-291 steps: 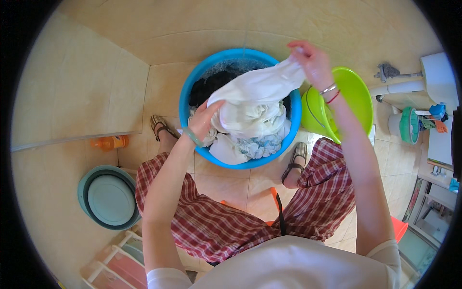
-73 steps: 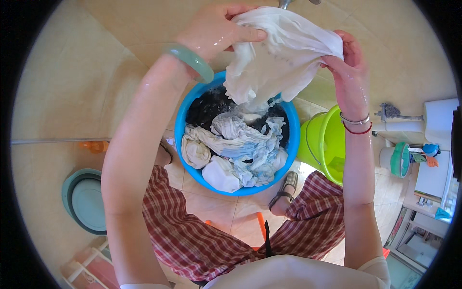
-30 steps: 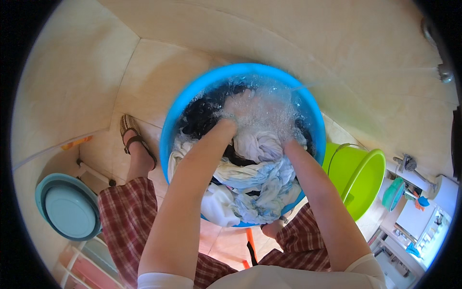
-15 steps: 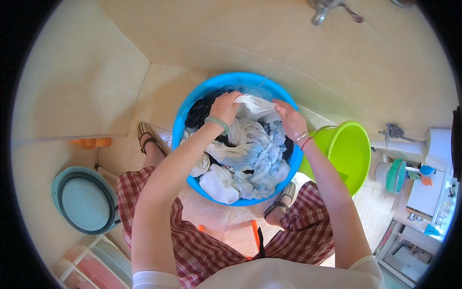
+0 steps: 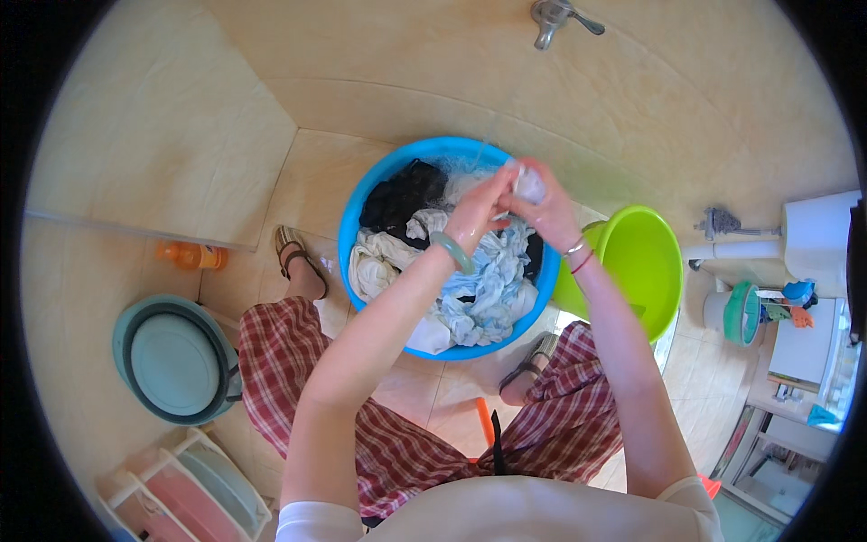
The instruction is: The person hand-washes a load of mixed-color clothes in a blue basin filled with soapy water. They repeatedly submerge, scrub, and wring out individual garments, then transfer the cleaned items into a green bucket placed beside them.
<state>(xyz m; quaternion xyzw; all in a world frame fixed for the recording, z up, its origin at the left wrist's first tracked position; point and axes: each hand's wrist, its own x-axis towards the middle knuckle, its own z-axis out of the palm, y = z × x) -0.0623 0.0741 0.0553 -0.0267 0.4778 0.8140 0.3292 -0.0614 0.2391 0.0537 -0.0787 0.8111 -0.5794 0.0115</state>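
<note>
A round blue basin (image 5: 355,262) stands on the floor between my feet, filled with wet laundry. In it lie black clothes (image 5: 402,200), cream-white clothes (image 5: 375,262) and pale blue-and-white fabric (image 5: 492,289). Over its far right side my left hand (image 5: 483,206) and my right hand (image 5: 547,206) are closed together around a bunched white cloth (image 5: 529,186). Most of that cloth is hidden by my fingers. A thin stream of water falls into the basin's far side, just beyond my hands.
A lime-green bucket (image 5: 655,262) stands right of the basin. On the far wall is a metal tap (image 5: 553,20). To the left are an orange bottle (image 5: 191,256), a grey-green folding basin (image 5: 172,366) and a white rack (image 5: 185,470). A pipe (image 5: 741,250) runs along the right.
The white cloth, spread between my hands before, is now bunched up and lifted. My left hand has moved right to meet my right hand. The whole view has shifted slightly.
</note>
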